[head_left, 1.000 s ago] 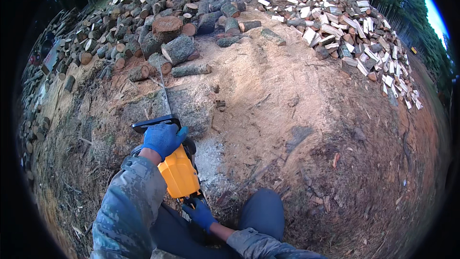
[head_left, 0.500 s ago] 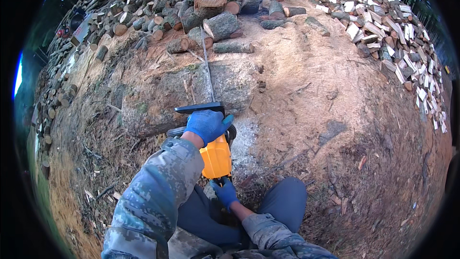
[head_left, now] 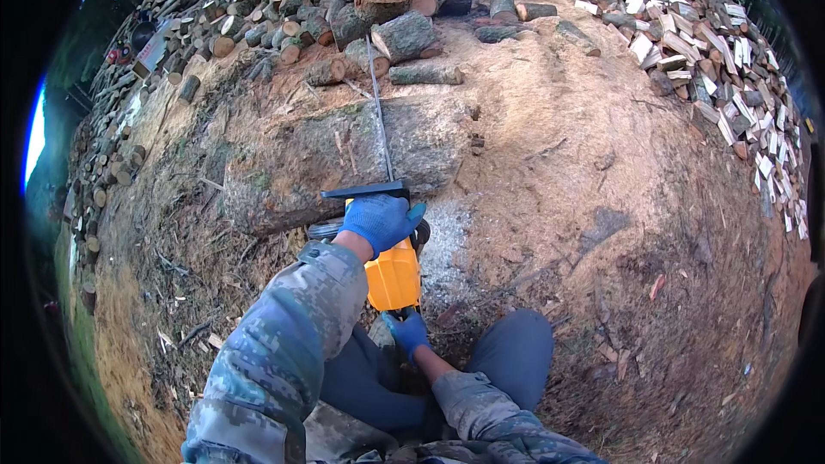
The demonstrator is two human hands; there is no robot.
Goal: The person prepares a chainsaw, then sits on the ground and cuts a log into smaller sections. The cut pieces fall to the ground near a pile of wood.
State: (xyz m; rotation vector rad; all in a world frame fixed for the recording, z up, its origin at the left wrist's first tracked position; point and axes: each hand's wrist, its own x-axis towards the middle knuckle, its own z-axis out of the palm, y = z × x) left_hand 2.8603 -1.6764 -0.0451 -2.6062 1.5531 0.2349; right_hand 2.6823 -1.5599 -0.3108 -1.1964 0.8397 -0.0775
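Observation:
Both hands wear blue work gloves and hold an orange chainsaw point(head_left: 394, 282). My left hand point(head_left: 379, 221) is wrapped around its front handle, just behind the black hand guard point(head_left: 365, 190). Lower down, my right hand point(head_left: 406, 332) grips the rear handle, its fingers partly hidden. The guide bar point(head_left: 380, 125) points away from me and lies across a thick bark-covered log point(head_left: 296, 163), toward that log's right end. From above I cannot tell how deep the bar sits in the wood.
Beyond the log lies a short thin log point(head_left: 425, 75), with a large heap of cut rounds point(head_left: 383, 0) behind. Split firewood point(head_left: 730, 60) is piled at the far right. Pale sawdust point(head_left: 550, 120) covers the ground right of the log. My bent knee point(head_left: 516, 357) is near the saw.
The whole view has shifted slightly. My right hand and the saw's rear appear a little farther forward. Both hands keep their hold on the chainsaw.

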